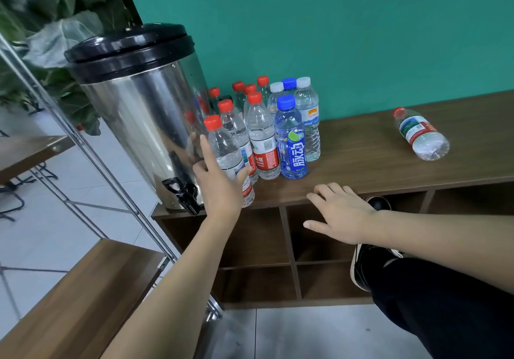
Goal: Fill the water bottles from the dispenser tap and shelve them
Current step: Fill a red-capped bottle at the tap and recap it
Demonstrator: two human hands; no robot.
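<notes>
Both bare forearms reach in from below. The left hand (pixel 219 183) is spread around the nearest red-capped bottle (pixel 226 152), forefinger straight up and thumb across the label; the grip looks loose and not yet closed, more a touch than a hold. The right hand (pixel 340 214) rests flat on the table (pixel 375 147) edge, fingers relaxed, holding nothing.

That bottle stands at the front of a tight cluster of upright bottles (pixel 267 124), all capped, just beside the steel dispenser (pixel 141 113), whose black tap (pixel 183 194) hangs over the table's front corner. One more bottle (pixel 421 134) lies on its side well apart to the right.

Nothing sits under the tap, and no cap is off. The cubby shelves (pixel 289 250) below hold no bottles that I can see, though a dark round object (pixel 378 204) shows in one opening. Several bottles seem to hold water already; how many, I cannot tell. By my reckoning the work is barely begun, with filling and shelving all ahead.
</notes>
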